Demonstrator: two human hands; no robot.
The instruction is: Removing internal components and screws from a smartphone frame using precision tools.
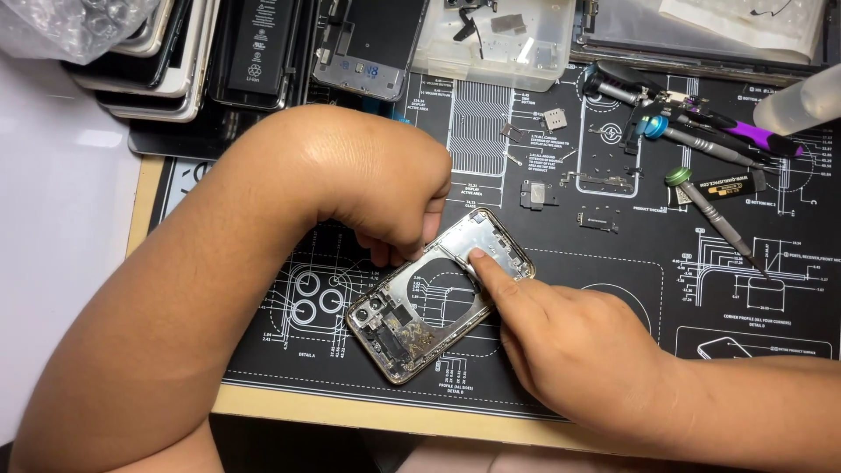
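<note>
- The stripped phone housing (438, 298) lies at a slant near the middle of the black repair mat (613, 289), its camera end toward the lower left and its glass back open to show the mat's white diagrams through it.
- The left hand (385, 193) reaches in from the left and curls over the housing's upper edge; its fingers (394, 250) bend down behind the frame and touch it, but whether they pinch anything is hidden by the knuckles.
- The right hand (569, 350) comes from the lower right with the index finger stretched out and the tip pressed on a metal plate inside the housing's upper end; the other fingers are folded loosely under the palm, holding nothing that shows.
- A screwdriver with a green cap (714, 215) lies on the mat well to the right of the housing.
- A cluster of tools with purple and blue handles (701, 127) sits further up on the right.
- Small loose parts (539, 194) are scattered on the mat above the housing.
- A clear plastic tray (495, 39) stands at the top edge.
- A stack of phones and a battery (258, 52) sits top left.
- The mat rests on a wooden bench (350, 410).
</note>
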